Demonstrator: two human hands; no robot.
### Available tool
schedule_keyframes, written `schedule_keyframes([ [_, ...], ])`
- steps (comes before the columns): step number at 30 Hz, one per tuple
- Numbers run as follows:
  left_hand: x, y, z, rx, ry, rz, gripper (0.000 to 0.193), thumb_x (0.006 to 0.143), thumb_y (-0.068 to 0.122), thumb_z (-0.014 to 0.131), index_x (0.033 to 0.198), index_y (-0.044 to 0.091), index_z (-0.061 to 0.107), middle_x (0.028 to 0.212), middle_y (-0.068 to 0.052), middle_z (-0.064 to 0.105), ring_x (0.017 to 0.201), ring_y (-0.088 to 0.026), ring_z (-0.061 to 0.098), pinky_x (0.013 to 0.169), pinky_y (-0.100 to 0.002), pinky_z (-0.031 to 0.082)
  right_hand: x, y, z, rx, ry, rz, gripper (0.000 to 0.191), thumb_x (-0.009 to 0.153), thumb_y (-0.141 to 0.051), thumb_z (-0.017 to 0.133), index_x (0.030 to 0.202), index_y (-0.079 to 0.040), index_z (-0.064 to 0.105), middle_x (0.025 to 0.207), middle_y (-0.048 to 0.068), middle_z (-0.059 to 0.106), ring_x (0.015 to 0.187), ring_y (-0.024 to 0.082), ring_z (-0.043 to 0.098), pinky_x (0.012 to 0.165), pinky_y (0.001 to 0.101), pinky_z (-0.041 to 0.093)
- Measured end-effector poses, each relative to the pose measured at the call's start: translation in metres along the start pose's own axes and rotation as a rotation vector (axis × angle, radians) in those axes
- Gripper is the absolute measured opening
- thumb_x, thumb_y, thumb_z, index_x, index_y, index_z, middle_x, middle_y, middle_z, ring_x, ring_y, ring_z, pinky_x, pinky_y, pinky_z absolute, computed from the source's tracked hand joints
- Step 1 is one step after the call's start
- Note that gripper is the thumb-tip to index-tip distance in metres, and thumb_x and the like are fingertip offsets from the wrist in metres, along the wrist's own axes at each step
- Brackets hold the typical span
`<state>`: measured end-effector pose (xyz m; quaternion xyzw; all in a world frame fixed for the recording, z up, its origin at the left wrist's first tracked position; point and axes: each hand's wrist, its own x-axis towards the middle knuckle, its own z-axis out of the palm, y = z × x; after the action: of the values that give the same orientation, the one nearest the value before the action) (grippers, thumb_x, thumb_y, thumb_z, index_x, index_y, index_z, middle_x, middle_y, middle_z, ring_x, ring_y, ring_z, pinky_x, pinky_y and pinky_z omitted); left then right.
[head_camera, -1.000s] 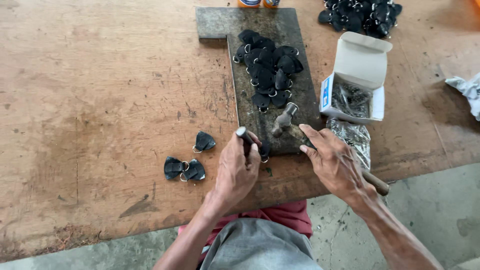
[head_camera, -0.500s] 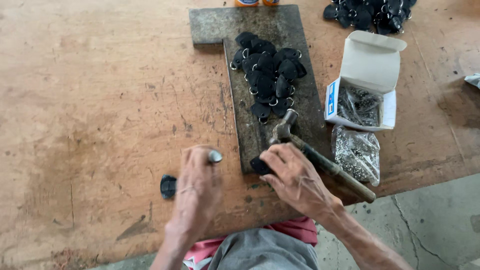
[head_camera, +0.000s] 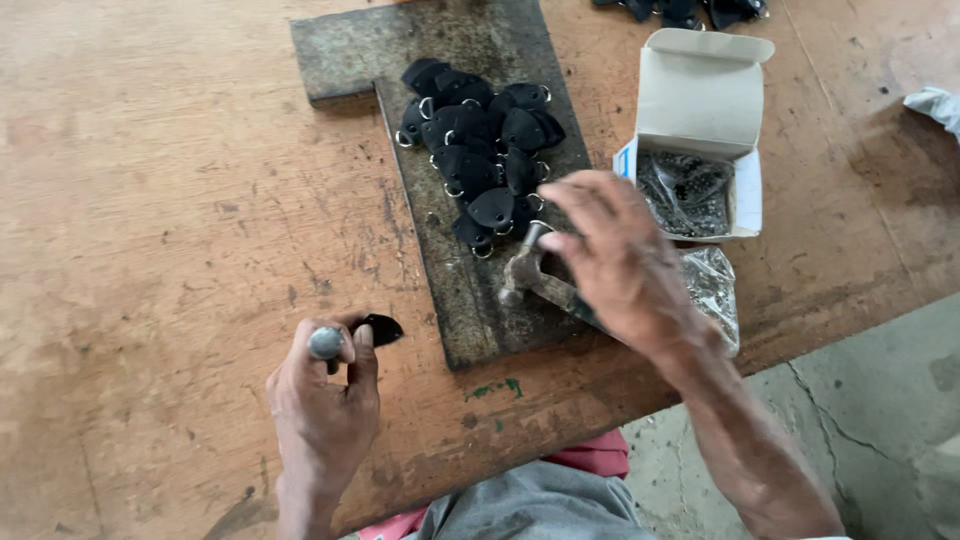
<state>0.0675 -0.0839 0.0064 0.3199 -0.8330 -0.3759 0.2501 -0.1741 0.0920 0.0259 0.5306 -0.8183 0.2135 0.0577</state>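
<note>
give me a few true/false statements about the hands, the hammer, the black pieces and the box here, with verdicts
1. The left hand holds a metal punch. True.
2. The right hand is over the hammer, which lies on the dark slab. True.
3. The pile of black pieces sits inside the box. False: the pile lies on the slab; the box holds small metal parts.
4. The box is closed. False: its flap stands open.
5. One black piece lies on the table by the left hand. True.
6. The left hand holds the hammer. False: the hammer is under the right hand.
</note>
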Motion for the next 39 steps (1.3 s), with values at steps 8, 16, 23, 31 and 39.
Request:
schedule_keyframes([
  [8,-0.003,0.014,0.034,-0.58,-0.343,-0.267,0.023,0.092,-0.003,0.067,0.086,0.006,0.046,0.115,-0.012,0.076,0.087,-0.015,0.068,0.068,-0.027,0.058,-0.073,0.055,-0.081,-0.098,-0.245,0.448,0.01,0.091,-0.014,0.076,0.099,-0.008,0.078,0.092,0.006,0.071,0.073,0.018,0.066,0.063,0.0321,0.056],
  [16,-0.012,0.05,0.065,-0.7,-0.494,-0.311,0.023,0.086,-0.008,0.073,0.086,0.006,0.055,0.099,-0.013,0.073,0.071,-0.008,0.055,0.059,-0.026,0.053,-0.108,0.058,-0.055,0.032,-0.186,0.352,0.013,0.084,-0.012,0.075,0.096,-0.007,0.077,0.089,0.006,0.07,0.077,0.021,0.068,0.069,0.0353,0.058],
  [23,-0.011,0.057,0.081,-0.503,-0.363,0.043,0.033,0.084,-0.007,0.076,0.078,0.005,0.046,0.099,-0.008,0.076,0.08,-0.014,0.068,0.065,-0.027,0.056,-0.101,0.049,-0.056,0.119,-0.142,0.429,0.009,0.092,-0.007,0.07,0.098,-0.002,0.066,0.093,0.009,0.069,0.079,0.022,0.068,0.066,0.0378,0.055],
  [31,-0.014,0.05,0.084,-0.432,-0.273,0.408,0.034,0.084,-0.011,0.075,0.081,0.006,0.046,0.101,-0.008,0.075,0.102,-0.027,0.073,0.082,-0.034,0.06,-0.108,0.055,-0.056,0.149,-0.196,0.542,0.012,0.086,-0.005,0.073,0.097,-0.004,0.068,0.095,0.008,0.075,0.081,0.019,0.072,0.066,0.0347,0.06],
  [39,-0.014,0.052,0.078,-0.447,-0.323,0.468,0.034,0.086,-0.011,0.074,0.082,0.006,0.045,0.107,-0.011,0.076,0.105,-0.028,0.074,0.082,-0.034,0.062,-0.109,0.043,-0.05,0.32,-0.032,0.229,0.021,0.09,0.001,0.066,0.102,-0.013,0.078,0.108,0.006,0.074,0.094,0.015,0.072,0.068,0.0202,0.06],
])
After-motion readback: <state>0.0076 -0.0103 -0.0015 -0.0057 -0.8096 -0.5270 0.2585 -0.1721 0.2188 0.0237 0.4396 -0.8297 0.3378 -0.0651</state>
